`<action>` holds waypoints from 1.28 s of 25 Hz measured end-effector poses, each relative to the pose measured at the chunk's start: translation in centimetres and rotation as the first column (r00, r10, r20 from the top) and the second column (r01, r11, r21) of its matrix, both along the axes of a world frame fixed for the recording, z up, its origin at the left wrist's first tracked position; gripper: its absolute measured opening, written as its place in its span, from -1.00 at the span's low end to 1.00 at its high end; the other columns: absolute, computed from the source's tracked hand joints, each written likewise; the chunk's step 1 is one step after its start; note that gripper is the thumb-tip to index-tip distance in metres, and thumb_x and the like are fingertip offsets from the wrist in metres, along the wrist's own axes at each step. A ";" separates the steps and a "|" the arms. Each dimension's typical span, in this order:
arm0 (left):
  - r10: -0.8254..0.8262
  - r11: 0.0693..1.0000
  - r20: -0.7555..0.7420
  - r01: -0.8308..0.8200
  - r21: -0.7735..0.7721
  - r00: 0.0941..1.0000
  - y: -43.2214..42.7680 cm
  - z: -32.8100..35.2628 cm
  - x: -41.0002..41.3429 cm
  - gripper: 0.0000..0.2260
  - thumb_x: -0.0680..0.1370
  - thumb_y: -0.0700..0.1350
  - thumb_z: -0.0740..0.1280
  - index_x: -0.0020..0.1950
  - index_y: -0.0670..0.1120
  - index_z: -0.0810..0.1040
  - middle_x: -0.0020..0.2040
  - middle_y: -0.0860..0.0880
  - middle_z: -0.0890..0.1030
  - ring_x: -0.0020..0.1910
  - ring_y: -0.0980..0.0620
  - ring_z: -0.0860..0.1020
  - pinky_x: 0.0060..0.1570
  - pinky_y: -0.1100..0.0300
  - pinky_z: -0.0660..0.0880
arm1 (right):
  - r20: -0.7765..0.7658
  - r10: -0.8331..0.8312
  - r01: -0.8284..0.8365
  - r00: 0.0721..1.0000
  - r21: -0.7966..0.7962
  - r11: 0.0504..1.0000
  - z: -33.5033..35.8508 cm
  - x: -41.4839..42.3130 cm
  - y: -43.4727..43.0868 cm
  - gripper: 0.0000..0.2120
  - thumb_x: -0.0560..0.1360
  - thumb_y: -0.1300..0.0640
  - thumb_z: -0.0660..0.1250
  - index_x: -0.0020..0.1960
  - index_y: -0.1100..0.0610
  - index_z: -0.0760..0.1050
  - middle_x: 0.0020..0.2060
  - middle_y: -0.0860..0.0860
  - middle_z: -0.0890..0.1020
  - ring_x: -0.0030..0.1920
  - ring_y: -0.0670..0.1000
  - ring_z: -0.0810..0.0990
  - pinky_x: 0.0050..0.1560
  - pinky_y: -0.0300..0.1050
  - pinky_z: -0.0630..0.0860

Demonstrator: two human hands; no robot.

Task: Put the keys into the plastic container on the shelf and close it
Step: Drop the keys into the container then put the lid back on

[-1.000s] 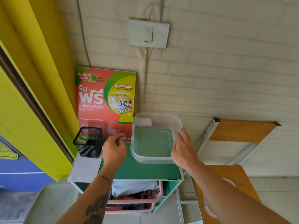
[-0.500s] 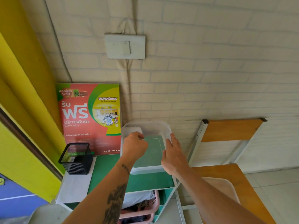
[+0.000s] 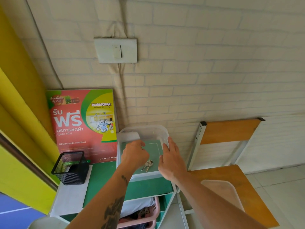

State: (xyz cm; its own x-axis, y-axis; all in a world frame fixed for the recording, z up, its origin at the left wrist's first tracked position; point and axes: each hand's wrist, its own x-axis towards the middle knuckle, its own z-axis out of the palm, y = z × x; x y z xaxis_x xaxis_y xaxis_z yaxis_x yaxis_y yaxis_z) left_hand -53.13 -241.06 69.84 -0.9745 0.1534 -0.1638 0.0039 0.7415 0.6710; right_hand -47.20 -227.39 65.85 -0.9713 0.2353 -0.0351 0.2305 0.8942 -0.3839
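— Lying on the floor of the clear plastic container [image 3: 145, 134], near its front wall, is the bunch of keys [image 3: 147, 164]. Nothing is touching them.

— And the left hand [image 3: 134, 154]?

— It hangs over the left half of the container, just beside the keys and a little above them. The fingers are curled in toward the palm, loosely together, with nothing between them that I can see.

— What about the right hand [image 3: 171, 160]?

— It rests against the container's right wall. The fingers lie straight and close together along the rim, with the thumb on the near side. Whether they press the wall or only touch it, I cannot tell.

— Where does the container stand?

— On the green top of the shelf [image 3: 105, 177], toward its right back corner, close to the brick wall. It is open. A whitish, lid-shaped piece [image 3: 222, 192] lies on the wooden chair [image 3: 237, 177] to the right of the shelf, well apart from the container.

— Anything else on the shelf?

— A black mesh pen holder [image 3: 70, 168] stands at the left, on a white sheet, and a red and green laundry poster [image 3: 82, 126] leans on the wall behind it. A pink basket [image 3: 148, 214] sits on the level below.
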 end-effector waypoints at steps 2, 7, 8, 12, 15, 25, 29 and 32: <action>-0.020 1.000 -0.059 0.021 0.015 0.998 -0.3 0.3 0.3 -0.65 0.47 -0.23 0.20 0.19 -0.02 0.59 0.09 -0.04 0.65 -0.04 -0.02 0.58 0.05 0.13 0.52 | 0.016 0.008 -0.008 1.000 -0.028 1.000 0.5 -0.1 0.1 -0.42 0.64 0.10 0.13 0.59 0.17 0.01 0.61 0.08 -0.16 0.60 0.12 -0.14 0.55 0.05 0.13; -0.006 0.992 -0.102 0.019 0.126 0.995 -0.3 1.4 1.4 -0.72 0.51 -0.19 0.21 0.12 0.02 0.62 0.00 0.02 0.68 -0.12 0.03 0.62 -0.03 0.16 0.54 | 0.003 0.020 -0.019 1.000 -0.188 0.982 2.9 0.1 1.4 -0.45 0.65 0.15 0.12 0.59 0.14 0.04 0.62 0.04 -0.09 0.60 0.06 -0.10 0.52 0.02 0.07; -0.005 0.989 -0.102 0.021 0.148 0.995 0.1 1.8 1.6 -0.73 0.51 -0.19 0.22 0.11 0.02 0.62 -0.02 0.02 0.68 -0.13 0.04 0.63 -0.05 0.18 0.52 | -0.015 0.021 -0.024 1.000 -0.196 0.980 3.5 0.3 2.0 -0.45 0.65 0.15 0.12 0.59 0.14 0.04 0.62 0.03 -0.07 0.60 0.05 -0.10 0.52 0.02 0.06; -0.047 0.975 -0.132 0.074 0.208 0.990 3.5 3.3 3.4 -0.74 0.52 -0.20 0.21 0.04 0.05 0.62 -0.10 0.02 0.67 -0.17 0.04 0.63 -0.19 0.30 0.45 | -0.046 0.016 -0.027 0.999 -0.235 0.972 4.9 2.2 5.9 -0.41 0.64 0.14 0.12 0.60 0.15 0.00 0.62 0.02 -0.05 0.60 0.01 -0.09 0.56 0.03 0.02; -0.112 0.963 -0.158 0.146 0.224 0.981 7.6 3.3 5.4 -0.75 0.53 -0.20 0.21 0.04 0.07 0.62 -0.10 0.06 0.66 -0.17 0.09 0.62 -0.14 0.25 0.48 | -0.025 -0.020 0.014 0.999 -0.248 0.969 4.9 4.5 10.3 -0.40 0.64 0.10 0.11 0.61 0.16 -0.02 0.62 0.01 -0.03 0.59 0.01 -0.05 0.56 0.04 0.03; -0.197 0.968 0.091 0.180 0.174 0.976 24.4 -5.1 15.2 -0.67 0.48 -0.25 0.21 0.18 0.00 0.55 0.01 0.01 0.60 -0.05 0.03 0.58 -0.18 0.45 0.45 | 0.196 -0.122 0.177 0.973 -0.297 0.938 -3.0 15.1 25.6 -0.47 0.61 0.14 0.11 0.56 0.16 0.12 0.56 0.06 0.15 0.53 0.11 0.18 0.47 0.09 0.24; -0.209 0.973 0.139 0.220 -0.068 0.968 28.0 -10.0 17.4 -0.63 0.50 -0.16 0.22 0.30 -0.01 0.49 0.17 -0.03 0.54 0.09 -0.06 0.55 0.03 0.13 0.51 | 0.318 -0.133 0.224 0.939 -0.271 0.936 -7.8 17.9 30.1 -0.49 0.56 0.13 0.13 0.50 0.13 0.19 0.48 0.07 0.28 0.45 0.17 0.29 0.36 0.10 0.36; -0.270 0.912 0.116 0.292 -0.288 0.956 29.3 -12.6 18.4 -0.70 0.52 -0.12 0.18 0.24 -0.03 0.47 0.12 -0.03 0.53 0.05 -0.06 0.52 0.03 0.04 0.54 | 0.412 -0.140 0.251 0.900 -0.230 0.940 -11.2 19.4 32.4 -0.40 0.56 0.12 0.16 0.56 0.12 0.09 0.52 0.08 0.23 0.46 0.16 0.27 0.37 0.11 0.38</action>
State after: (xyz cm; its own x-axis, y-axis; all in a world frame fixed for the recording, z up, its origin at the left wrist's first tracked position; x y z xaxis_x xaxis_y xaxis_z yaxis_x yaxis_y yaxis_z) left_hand -34.70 -211.75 57.28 -0.8821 0.3519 -0.3131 0.2014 0.8827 0.4246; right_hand -27.78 -195.00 54.67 -0.8031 0.3460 -0.4851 0.5685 0.6890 -0.4495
